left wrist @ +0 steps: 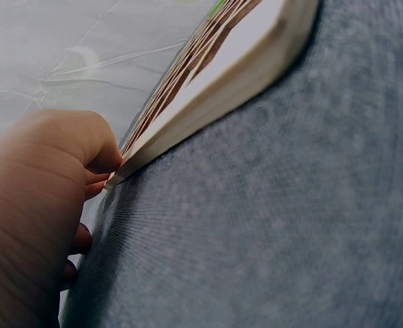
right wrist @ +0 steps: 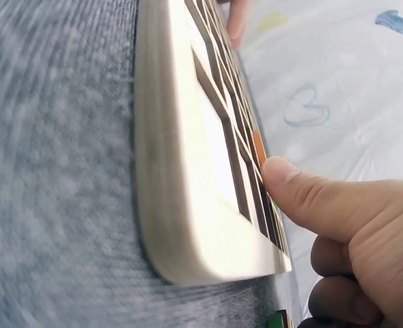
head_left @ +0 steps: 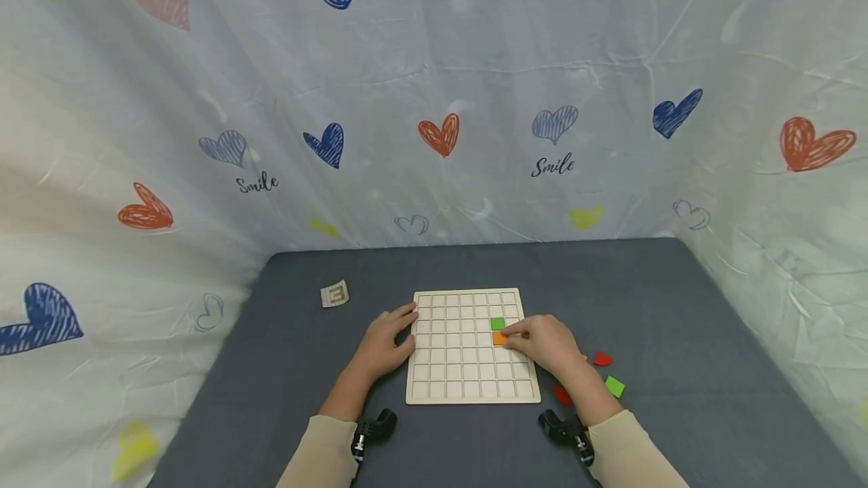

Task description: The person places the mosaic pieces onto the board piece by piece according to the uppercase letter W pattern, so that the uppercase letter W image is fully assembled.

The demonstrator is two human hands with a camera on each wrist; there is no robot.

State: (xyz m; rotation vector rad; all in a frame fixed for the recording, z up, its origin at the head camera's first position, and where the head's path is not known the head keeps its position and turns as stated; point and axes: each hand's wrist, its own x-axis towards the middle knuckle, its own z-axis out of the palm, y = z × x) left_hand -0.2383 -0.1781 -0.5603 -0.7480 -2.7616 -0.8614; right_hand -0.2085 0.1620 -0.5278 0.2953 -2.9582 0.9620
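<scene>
A pale wooden grid board point(head_left: 453, 346) lies on the dark table. My left hand point(head_left: 383, 345) is at its left edge, thumb and fingers touching the rim; the left wrist view shows the hand point(left wrist: 44, 198) against the board's side point(left wrist: 208, 113). A green square point(head_left: 498, 323) sits in a cell on the right part of the grid. Just below it is an orange square point(head_left: 498, 338), its right side between the thumb and fingertips of my right hand point(head_left: 545, 341). In the right wrist view the thumb of that hand point(right wrist: 352, 225) meets the orange piece point(right wrist: 259, 147); its index fingertip is hidden.
Right of the board lie a red piece point(head_left: 602, 358), a light green square point(head_left: 615, 386) and another red piece point(head_left: 563, 396), partly covered by the right forearm, with a bit of orange by the wrist. A small printed patch point(head_left: 334, 294) lies at the back left. A hanging curtain surrounds the table.
</scene>
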